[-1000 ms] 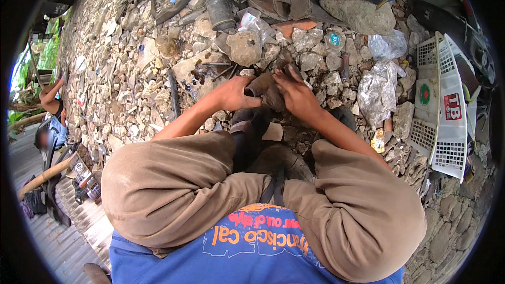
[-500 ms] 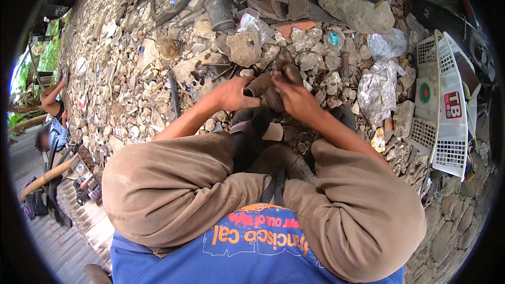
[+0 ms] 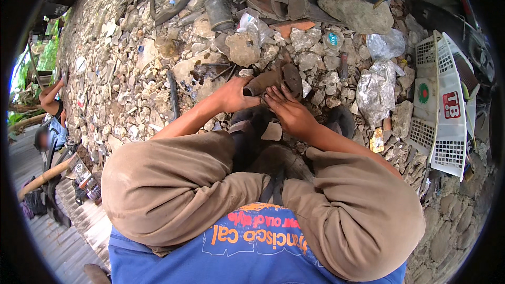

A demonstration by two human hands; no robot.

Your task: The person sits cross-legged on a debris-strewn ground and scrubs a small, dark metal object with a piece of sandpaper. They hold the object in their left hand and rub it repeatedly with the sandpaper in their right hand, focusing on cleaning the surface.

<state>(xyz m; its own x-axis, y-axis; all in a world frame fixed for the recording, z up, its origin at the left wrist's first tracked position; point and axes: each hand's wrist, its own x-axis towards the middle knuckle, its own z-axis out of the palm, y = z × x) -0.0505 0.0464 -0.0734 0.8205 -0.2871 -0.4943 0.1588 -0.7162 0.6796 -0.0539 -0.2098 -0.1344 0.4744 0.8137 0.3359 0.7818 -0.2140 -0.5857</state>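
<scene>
Two bare hands meet at a rusty brown part just above or on the stony ground; from where I stand, I cannot tell which. The left hand has its grip narrowed on the part's left end, with the thumb on the near side and the fingers curled toward the far side. The right hand is stretched out, its fingers close together and their tips against the near side of the part; whether this grip bears any of the load, I cannot tell. A thicker, rounded piece forms the part's right end. Beyond it sits a rounded stone; to the left lie a stained flat stone and a dark strip, with a grey can farther off. To the right, a crumpled silver wrapper lies near a white plastic crate, which leans on its side. The person's knees, in brown trousers, are spread wide below the hands. At far left, another person is seen beside corrugated metal sheets.
</scene>
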